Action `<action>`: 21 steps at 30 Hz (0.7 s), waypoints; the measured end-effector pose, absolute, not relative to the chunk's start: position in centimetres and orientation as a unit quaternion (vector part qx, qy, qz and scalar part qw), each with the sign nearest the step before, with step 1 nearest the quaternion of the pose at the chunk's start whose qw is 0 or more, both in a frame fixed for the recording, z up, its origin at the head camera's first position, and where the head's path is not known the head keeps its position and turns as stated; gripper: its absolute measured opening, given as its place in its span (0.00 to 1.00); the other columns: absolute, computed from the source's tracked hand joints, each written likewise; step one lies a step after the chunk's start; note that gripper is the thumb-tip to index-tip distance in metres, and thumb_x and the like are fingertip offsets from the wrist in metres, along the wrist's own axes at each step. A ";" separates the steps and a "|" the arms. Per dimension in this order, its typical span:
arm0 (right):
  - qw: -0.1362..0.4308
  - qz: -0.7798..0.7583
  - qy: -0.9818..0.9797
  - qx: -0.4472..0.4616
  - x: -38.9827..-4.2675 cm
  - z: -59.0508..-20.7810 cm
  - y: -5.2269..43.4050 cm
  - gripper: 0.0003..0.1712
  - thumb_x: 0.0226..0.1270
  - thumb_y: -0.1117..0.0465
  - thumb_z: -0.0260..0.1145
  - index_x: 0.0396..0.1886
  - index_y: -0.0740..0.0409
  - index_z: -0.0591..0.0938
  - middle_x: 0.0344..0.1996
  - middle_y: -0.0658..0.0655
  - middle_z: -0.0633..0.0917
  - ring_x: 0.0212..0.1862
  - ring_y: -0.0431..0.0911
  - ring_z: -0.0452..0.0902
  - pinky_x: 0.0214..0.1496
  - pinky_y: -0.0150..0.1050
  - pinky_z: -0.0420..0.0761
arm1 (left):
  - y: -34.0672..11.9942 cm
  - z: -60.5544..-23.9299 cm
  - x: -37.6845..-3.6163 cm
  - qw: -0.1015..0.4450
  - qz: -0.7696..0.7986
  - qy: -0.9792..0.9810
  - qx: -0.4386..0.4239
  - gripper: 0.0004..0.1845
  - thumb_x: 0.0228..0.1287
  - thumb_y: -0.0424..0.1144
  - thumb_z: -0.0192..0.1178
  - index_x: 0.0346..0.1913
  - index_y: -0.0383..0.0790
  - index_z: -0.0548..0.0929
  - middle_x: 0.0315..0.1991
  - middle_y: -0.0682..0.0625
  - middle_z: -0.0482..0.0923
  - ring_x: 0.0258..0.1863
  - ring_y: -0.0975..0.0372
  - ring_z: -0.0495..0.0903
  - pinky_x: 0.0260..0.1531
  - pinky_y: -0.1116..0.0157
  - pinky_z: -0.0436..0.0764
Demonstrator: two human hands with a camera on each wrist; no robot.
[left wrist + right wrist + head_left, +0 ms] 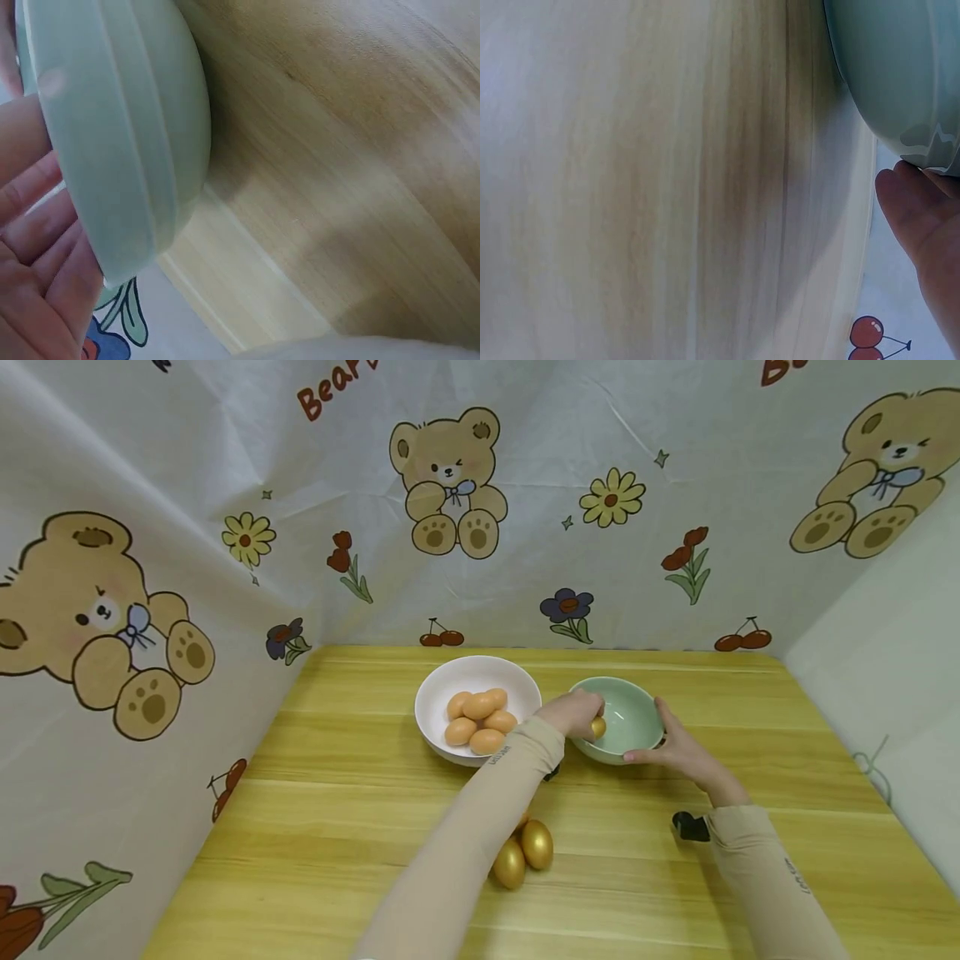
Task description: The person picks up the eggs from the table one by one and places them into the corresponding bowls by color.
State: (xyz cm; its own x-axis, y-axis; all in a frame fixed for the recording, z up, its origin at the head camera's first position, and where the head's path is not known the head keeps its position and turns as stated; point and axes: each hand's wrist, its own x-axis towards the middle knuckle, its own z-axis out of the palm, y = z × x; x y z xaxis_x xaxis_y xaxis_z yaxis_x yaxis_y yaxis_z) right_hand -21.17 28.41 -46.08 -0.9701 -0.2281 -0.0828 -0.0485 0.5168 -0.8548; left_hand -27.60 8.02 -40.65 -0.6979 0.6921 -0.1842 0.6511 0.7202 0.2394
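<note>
A pale green bowl (633,722) stands on the table, right of the middle. My left hand (576,713) reaches over its left rim, fingers curled down at a golden egg (598,727) inside the bowl. In the left wrist view the fingers (64,292) of this hand pass behind the rim. My right hand (684,752) holds the bowl from the right, thumb at the front rim and fingers along the right side. The right wrist view shows the fingertips (907,187) against the bowl's rim.
A white bowl (427,714) with several brown eggs (480,705) stands left of the green one. More golden eggs (537,845) lie on the wooden table (315,827), partly behind my left forearm. A bear-printed cloth (525,593) hangs behind and beside the table.
</note>
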 end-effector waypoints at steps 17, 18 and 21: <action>0.094 -0.485 0.866 -0.080 -21.1 -46.2 28.4 0.67 0.54 0.58 0.72 0.70 0.57 0.26 0.69 0.70 0.36 0.66 0.68 0.44 0.60 0.63 0.58 | 8.6 -40.8 -26.3 0.110 0.022 0.937 0.330 0.10 0.60 0.37 0.59 0.45 0.49 0.83 0.41 0.58 0.78 0.37 0.67 0.74 0.35 0.67 0.75; 0.094 -0.484 0.866 -0.080 -21.1 -46.2 28.4 0.67 0.54 0.57 0.72 0.70 0.58 0.26 0.69 0.70 0.36 0.66 0.68 0.44 0.60 0.62 0.58 | 8.6 -40.8 -26.3 0.110 0.023 0.937 0.331 0.10 0.60 0.38 0.59 0.44 0.49 0.83 0.41 0.58 0.78 0.37 0.67 0.74 0.35 0.67 0.75; 0.093 -0.481 0.868 -0.078 -21.1 -46.2 28.5 0.68 0.54 0.56 0.72 0.70 0.58 0.27 0.69 0.70 0.36 0.66 0.67 0.44 0.60 0.62 0.58 | 8.5 -40.8 -26.5 0.112 0.029 0.934 0.339 0.10 0.59 0.39 0.61 0.44 0.47 0.83 0.40 0.58 0.78 0.37 0.67 0.74 0.35 0.68 0.75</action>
